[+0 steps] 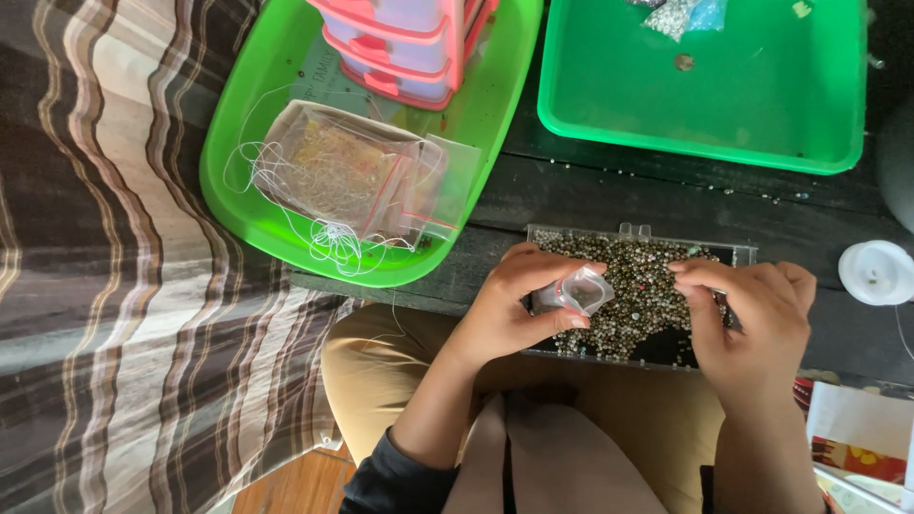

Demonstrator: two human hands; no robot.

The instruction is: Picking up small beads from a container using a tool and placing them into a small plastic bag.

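Dark wooden table (609, 195) beside a striped brown and cream cloth (114, 286), seen from above. At the table's near edge, a clear flat box (640, 290) filled with small metallic beads, mostly grey and gold with a few coloured ones. Left hand (509, 309) over the box's left part, thumb and fingers pinched on a small clear plastic bag (576, 290), mouth held open just above the beads. Right hand (752, 319) over the box's right part, fingertips (684, 269) drawn together and down among the beads; anything between them too small to tell. Farther back, an oval green tray (238, 205) with clear zip bags (343, 171), loose white thread (333, 238) and a pink drawer unit (409, 48). To its right, a rectangular green tray (762, 95). At far right, a white spool (876, 273).
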